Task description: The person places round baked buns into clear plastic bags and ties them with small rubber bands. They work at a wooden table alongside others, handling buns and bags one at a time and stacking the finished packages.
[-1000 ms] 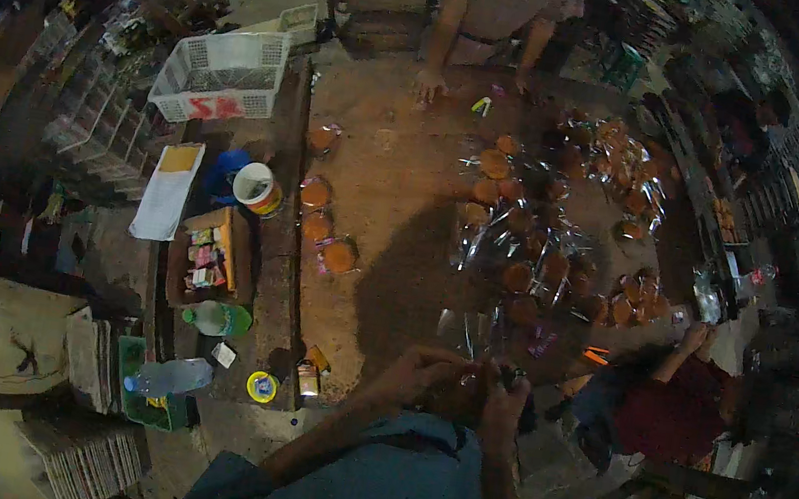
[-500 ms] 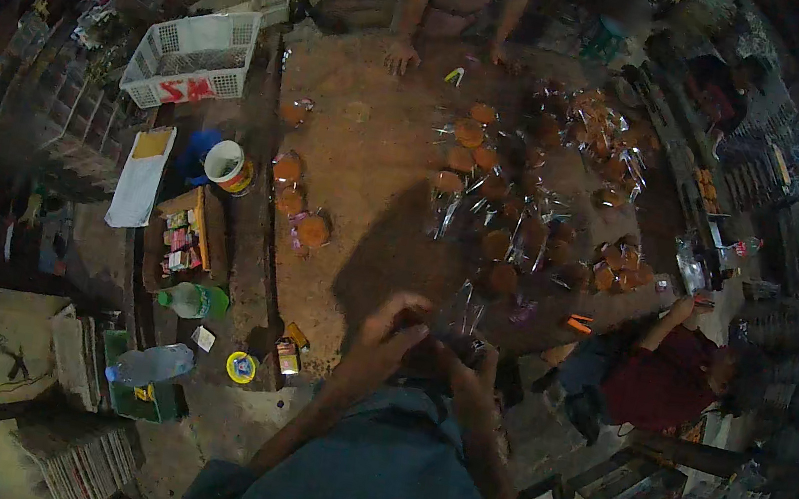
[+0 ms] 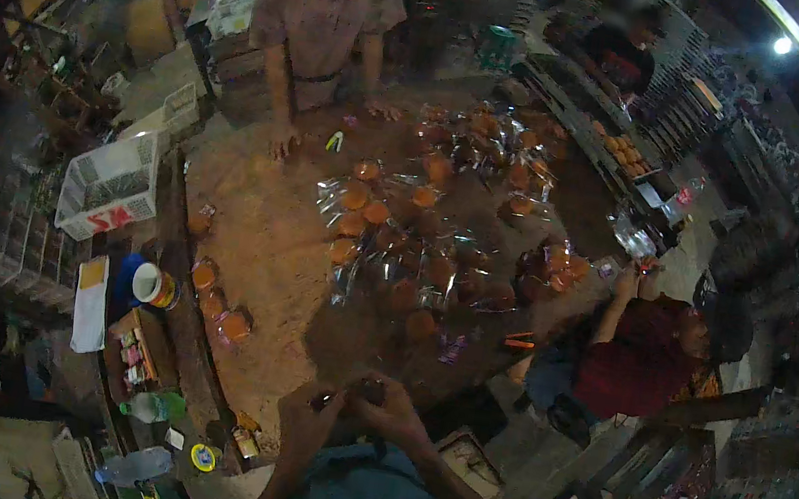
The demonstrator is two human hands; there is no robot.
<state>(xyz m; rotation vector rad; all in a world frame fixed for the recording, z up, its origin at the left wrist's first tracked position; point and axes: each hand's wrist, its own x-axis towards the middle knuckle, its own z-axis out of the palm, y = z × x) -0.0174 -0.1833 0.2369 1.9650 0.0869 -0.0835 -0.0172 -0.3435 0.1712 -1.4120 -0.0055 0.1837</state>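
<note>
A: Nearest?
B: Both hands, left hand (image 3: 305, 417) and right hand (image 3: 388, 412), pinch a small dark item (image 3: 369, 388) together above the brown desk (image 3: 264, 242) edge.
A: Farther?
B: Clear-wrapped orange buns (image 3: 421, 242) crowd the middle; bare desk lies left.

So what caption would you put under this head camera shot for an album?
Both hands, left hand and right hand, meet over a small dark item at a wooden table strewn with bagged orange pastries.
</note>
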